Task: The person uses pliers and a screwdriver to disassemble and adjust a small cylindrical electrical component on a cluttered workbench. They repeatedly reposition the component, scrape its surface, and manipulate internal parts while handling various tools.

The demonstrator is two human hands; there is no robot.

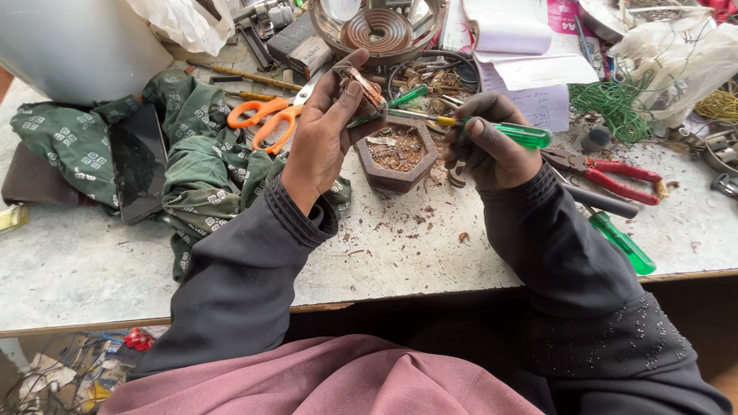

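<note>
The left hand [327, 127] is raised above the bench with its fingers and thumb closed around a small copper-coloured wound part [361, 86], held up at the fingertips over the middle of the table. The right hand [488, 150] is clenched around a green-handled screwdriver [507, 132], whose thin shaft runs left toward the copper part; whether the tip touches it cannot be told. Just below and between the two hands sits a small brown hexagonal dish [397, 157] holding scraps and shavings, with more brown shavings scattered over the pale worktable [84, 269] near it. To the left of the left hand lie orange-handled scissors [265, 119], resting partly on a crumpled green patterned cloth [196, 165], and a dark phone [138, 161] lies on that cloth further left. To the right of the right hand lie red-handled pliers [615, 173], and nearer the table edge a second green-handled screwdriver [623, 244]. On the far side, behind the hands, stands a round metal housing with a copper coil [380, 31] inside, an open notebook with white pages [511, 46] to its right, and a tangle of green wire [611, 104] further right. Both forearms are in dark sleeves.
</note>
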